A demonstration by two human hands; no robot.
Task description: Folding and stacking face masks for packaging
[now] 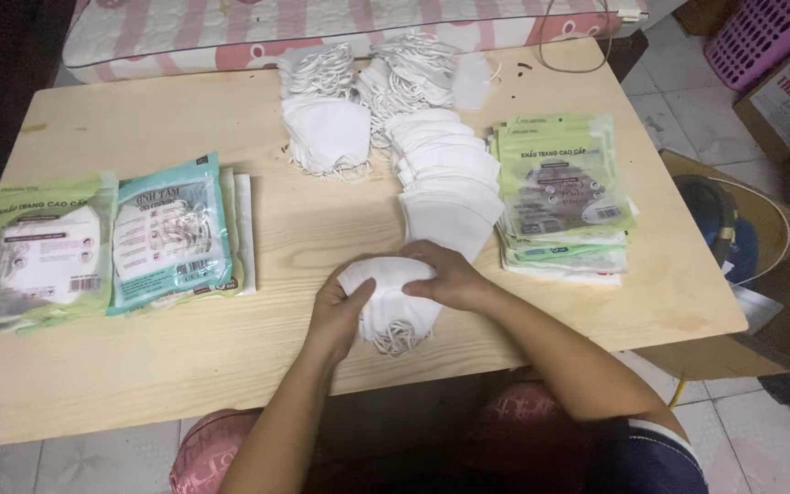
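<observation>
Fingers of both hands curl around a small stack of white face masks (pixel 393 297) at the near middle of the wooden table (pixel 185 348). Left hand (pixel 340 311) cups the stack's left edge, and right hand (pixel 445 274) presses over its top right, with elastic loops hanging from the bottom. Just behind lies a fanned row of loose white masks (pixel 445 183), and another pile (pixel 326 133) sits left of it. Empty green pouches (pixel 564 192) are stacked at right, and 2 filled packets (pixel 102 242) lie well apart at left.
</observation>
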